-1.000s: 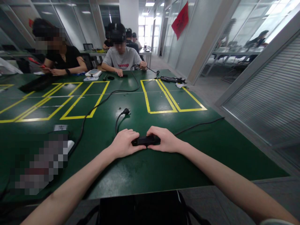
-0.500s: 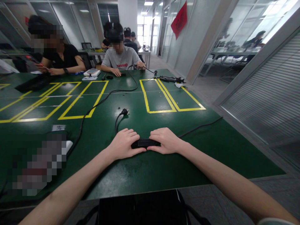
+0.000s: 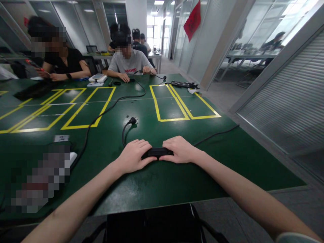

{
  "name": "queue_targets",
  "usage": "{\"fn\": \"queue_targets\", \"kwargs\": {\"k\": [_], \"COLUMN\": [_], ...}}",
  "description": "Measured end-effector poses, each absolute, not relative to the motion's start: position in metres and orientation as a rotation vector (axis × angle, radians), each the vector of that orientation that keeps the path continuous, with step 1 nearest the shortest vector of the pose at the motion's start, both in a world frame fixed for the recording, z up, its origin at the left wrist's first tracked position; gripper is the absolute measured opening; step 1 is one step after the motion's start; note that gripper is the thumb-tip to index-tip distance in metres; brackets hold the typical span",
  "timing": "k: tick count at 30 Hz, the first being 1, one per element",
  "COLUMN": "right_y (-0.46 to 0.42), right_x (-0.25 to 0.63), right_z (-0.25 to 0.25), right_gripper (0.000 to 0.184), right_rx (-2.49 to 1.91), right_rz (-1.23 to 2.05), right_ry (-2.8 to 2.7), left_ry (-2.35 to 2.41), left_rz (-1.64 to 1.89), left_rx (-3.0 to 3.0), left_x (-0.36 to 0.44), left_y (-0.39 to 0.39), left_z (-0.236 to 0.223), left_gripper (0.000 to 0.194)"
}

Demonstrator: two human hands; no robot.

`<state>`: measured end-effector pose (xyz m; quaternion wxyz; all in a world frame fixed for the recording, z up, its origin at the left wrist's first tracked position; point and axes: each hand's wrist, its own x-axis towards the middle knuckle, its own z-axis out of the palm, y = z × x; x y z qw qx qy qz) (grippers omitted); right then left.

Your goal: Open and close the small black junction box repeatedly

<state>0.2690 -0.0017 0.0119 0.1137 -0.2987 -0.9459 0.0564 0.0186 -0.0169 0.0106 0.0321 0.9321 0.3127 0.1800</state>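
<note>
A black power adapter (image 3: 157, 152) lies across the front of the green table, gripped at both ends. My left hand (image 3: 134, 156) is closed around its left end, fingers over the far side and thumb along the near side. Round the right end my right hand (image 3: 179, 150) is wrapped in the same way. From behind my left hand a short cable rises to a black plug (image 3: 132, 120) with bare prongs, resting on the table. A thin black cord (image 3: 217, 136) runs from beside my right hand toward the table's right edge. The adapter's ends are hidden under my fingers.
Yellow tape rectangles (image 3: 174, 119) mark the green table (image 3: 253, 165). A long black cable (image 3: 87, 136) crosses at left, near a blurred object (image 3: 40, 182). A black tripod-like item (image 3: 182, 84) lies at the far right. Two people (image 3: 129, 60) sit opposite; one handles a cable.
My hands keep their hold on the adapter, which seems to have tipped slightly. The whole view has shifted a little to the left.
</note>
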Motion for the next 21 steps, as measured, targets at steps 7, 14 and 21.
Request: {"fn": "queue_targets", "kwargs": {"k": [7,14,21], "right_y": [-0.002,0.001,0.001], "right_x": [0.270,0.272,0.273], "right_z": [0.012,0.016,0.019], "right_gripper": [0.039,0.048,0.069], "right_rx": [-0.934,-0.948,-1.020], "right_rz": [0.260,1.006,1.597], "right_ry": [-2.742,-2.496,-2.275], "left_ry": [1.002,0.899,0.933], "left_rz": [0.570,0.637,0.681], "left_rx": [2.804,3.056,3.132], "left_x": [0.017,0.023,0.034], "left_y": [-0.017,-0.021,-0.026], "left_z": [0.008,0.011,0.006], "left_gripper": [0.038,0.049,0.052]}}
